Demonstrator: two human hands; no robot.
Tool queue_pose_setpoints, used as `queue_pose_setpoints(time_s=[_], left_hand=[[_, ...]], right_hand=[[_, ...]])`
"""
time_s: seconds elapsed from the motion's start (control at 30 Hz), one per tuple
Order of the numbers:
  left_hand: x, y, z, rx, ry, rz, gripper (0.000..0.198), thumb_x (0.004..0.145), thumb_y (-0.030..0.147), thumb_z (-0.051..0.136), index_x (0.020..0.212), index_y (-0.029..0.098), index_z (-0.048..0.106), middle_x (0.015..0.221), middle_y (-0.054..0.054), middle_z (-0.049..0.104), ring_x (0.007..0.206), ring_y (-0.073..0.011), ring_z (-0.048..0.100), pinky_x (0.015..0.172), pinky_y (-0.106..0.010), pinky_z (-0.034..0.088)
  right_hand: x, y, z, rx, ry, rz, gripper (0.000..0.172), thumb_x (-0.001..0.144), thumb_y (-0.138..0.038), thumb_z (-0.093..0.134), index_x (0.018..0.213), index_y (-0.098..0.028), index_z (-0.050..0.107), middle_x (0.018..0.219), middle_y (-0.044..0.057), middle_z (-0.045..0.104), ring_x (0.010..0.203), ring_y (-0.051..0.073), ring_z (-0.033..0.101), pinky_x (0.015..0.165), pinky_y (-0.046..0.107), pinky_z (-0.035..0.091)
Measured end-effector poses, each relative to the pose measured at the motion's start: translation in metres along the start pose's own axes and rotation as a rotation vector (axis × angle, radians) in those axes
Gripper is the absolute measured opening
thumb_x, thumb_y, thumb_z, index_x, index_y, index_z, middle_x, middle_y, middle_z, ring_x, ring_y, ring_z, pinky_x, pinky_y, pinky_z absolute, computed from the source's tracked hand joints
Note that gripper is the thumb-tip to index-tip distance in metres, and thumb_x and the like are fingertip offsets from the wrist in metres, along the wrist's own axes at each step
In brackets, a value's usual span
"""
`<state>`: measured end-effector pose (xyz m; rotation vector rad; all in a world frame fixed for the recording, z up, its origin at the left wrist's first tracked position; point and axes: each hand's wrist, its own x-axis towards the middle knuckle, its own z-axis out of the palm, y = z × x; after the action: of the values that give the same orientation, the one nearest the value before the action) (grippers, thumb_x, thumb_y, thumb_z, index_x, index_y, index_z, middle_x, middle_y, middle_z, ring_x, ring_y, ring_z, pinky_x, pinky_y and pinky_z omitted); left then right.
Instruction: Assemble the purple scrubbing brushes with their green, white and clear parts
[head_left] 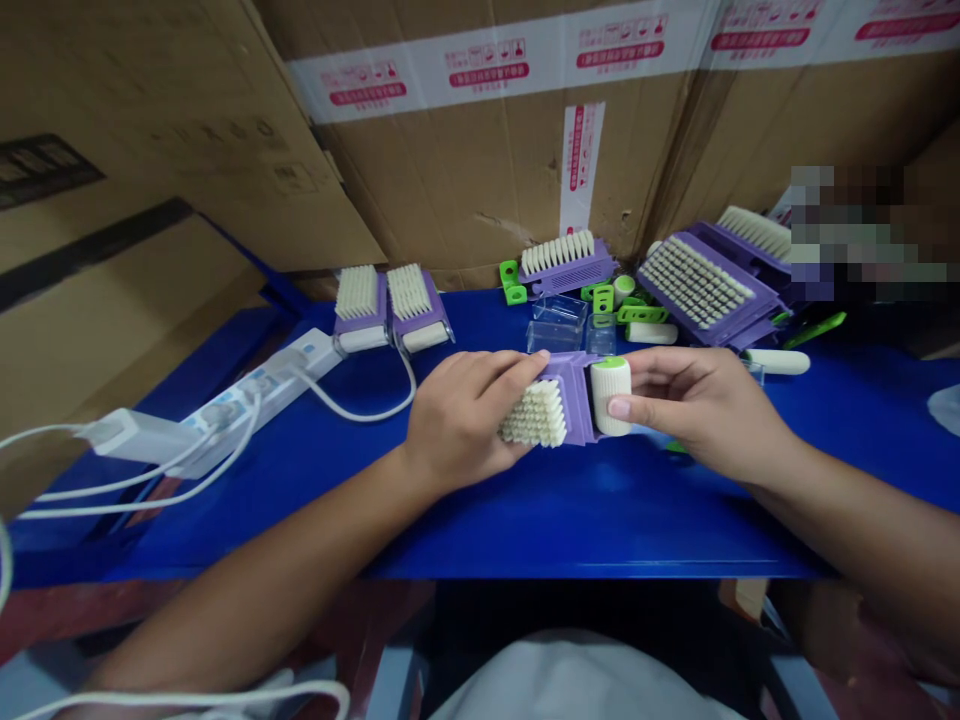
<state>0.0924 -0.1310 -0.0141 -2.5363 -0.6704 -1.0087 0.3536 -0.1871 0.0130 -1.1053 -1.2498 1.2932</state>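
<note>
My left hand (pixel 469 415) is closed around a purple brush head (pixel 576 400) with cream bristles, held above the blue table. The bristles face toward me and to the left. My right hand (pixel 686 405) pinches a ribbed white roller-like piece (pixel 612 398) with a green top between thumb and fingers. That white piece stands at the right end of the brush head; whether it is seated in it or only held against it, I cannot tell. Behind my hands lie clear plastic covers (pixel 556 325), green clips (pixel 642 314) and a white handle piece (pixel 651 333).
Two purple brushes (pixel 427 310) stand at the back left beside a white power strip (pixel 259 388) with cables. Another brush head (pixel 566 265) and a stack of brush heads (pixel 701 285) lie at the back. Cardboard boxes (pixel 465 160) wall off the table's (pixel 525 530) far side.
</note>
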Motion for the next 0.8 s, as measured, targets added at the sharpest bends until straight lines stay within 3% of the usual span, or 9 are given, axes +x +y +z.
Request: queue_pose_setpoints(time_s=[0.43, 0.8], left_hand=[[-0.0004, -0.0032, 0.0003, -0.022, -0.037, -0.030, 0.069, 0.086, 0.022, 0.077, 0.151, 0.016, 0.056, 0.129, -0.016, 0.078, 0.110, -0.0321, 0.079, 0.095, -0.044, 0.065], [-0.0012, -0.0048, 0.0022, -0.058, -0.048, -0.045, 0.072, 0.086, 0.023, 0.076, 0.154, 0.017, 0.053, 0.134, -0.016, 0.076, 0.119, -0.0333, 0.078, 0.104, -0.046, 0.065]], right_hand=[[0.0038, 0.0050, 0.0008, 0.051, 0.072, -0.027, 0.043, 0.060, -0.038, 0.111, 0.093, -0.025, 0.088, 0.088, 0.004, 0.087, 0.078, 0.021, 0.082, 0.075, 0.036, 0.072], [0.0043, 0.0053, 0.0006, 0.152, 0.030, -0.003, 0.040, 0.063, -0.040, 0.110, 0.095, -0.026, 0.089, 0.084, 0.003, 0.086, 0.075, 0.020, 0.082, 0.070, 0.030, 0.070]])
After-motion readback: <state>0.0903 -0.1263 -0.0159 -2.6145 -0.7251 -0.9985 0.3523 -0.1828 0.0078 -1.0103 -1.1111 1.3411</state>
